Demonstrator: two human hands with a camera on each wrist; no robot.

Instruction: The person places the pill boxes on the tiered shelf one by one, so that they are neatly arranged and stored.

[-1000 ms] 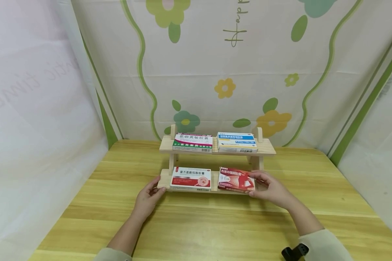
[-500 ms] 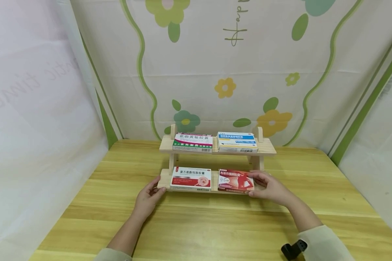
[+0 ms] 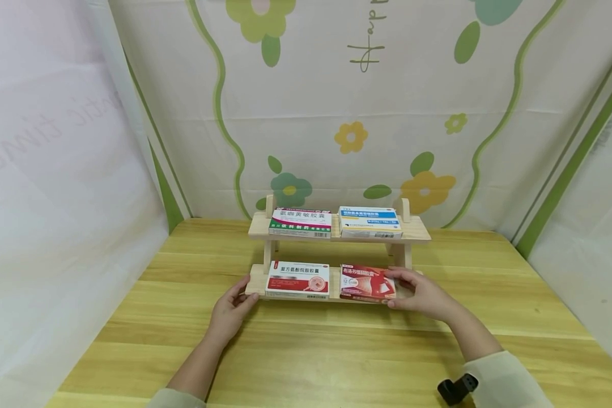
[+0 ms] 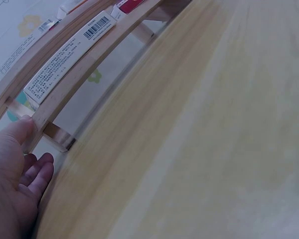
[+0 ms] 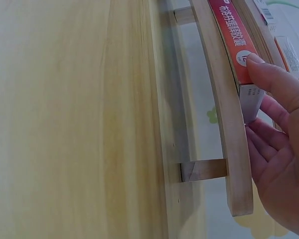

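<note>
A two-tier wooden rack bears medicine boxes lying face up on both tiers. My right hand holds the red medicine box by its right end on the lower tier, thumb at the front edge and fingers at the back. The right wrist view shows the thumb on the side of that box. With my left hand I grip the left end of the lower shelf board; the thumb lies against the board and the fingers curl below it. A white-and-red medicine box sits beside the left hand.
On the upper tier lie a green-and-white medicine box and a blue-and-white medicine box. The rack stands on a wood-grain table. Floral fabric hangs behind, with pale fabric at both sides.
The red medicine box has turned straighter and shifted slightly left on the lower tier, with my right hand following it. My left hand has stayed on the rack.
</note>
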